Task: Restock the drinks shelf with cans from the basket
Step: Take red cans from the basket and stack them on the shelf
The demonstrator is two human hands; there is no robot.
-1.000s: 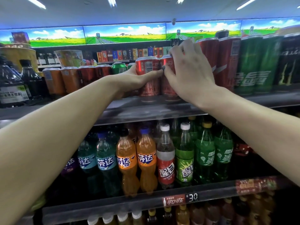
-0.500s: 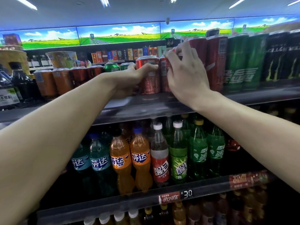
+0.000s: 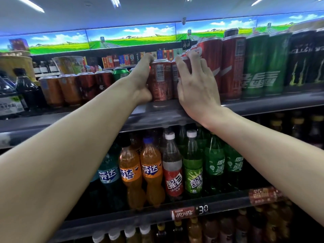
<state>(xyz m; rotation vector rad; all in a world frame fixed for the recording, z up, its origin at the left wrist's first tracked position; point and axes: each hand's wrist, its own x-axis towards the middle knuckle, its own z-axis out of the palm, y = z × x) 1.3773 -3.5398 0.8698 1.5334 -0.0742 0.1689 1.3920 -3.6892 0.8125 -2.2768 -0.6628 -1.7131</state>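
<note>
Both bare arms reached up to the top shelf (image 3: 168,111) of the drinks display. The left hand (image 3: 142,81) was wrapped around the left side of a short red can (image 3: 160,79), thumb low against its base and fingers curled behind the rim. That can stood upright on the shelf, near its front edge, with a barcode facing outward. The right hand (image 3: 196,85) lay over a second red can (image 3: 175,74) just beside the first, fingers spread across its top and right side; most of that can was hidden behind the hand, so how firm the grip was could not be told. The two cans stood touching or nearly so.

To the right stood tall red cans (image 3: 231,67), then tall green cans (image 3: 263,65) and black cans (image 3: 305,57). To the left a row of shorter orange and dark red cans (image 3: 70,88) ran along the shelf, with a green can (image 3: 121,73) further back and dark bottles (image 3: 26,88) at the far left.

On the shelf below stood plastic bottles: orange soda bottles (image 3: 140,174), a red-labelled bottle (image 3: 173,171) and green bottles (image 3: 213,162). A price tag (image 3: 190,212) was fixed to that shelf's front rail.
</note>
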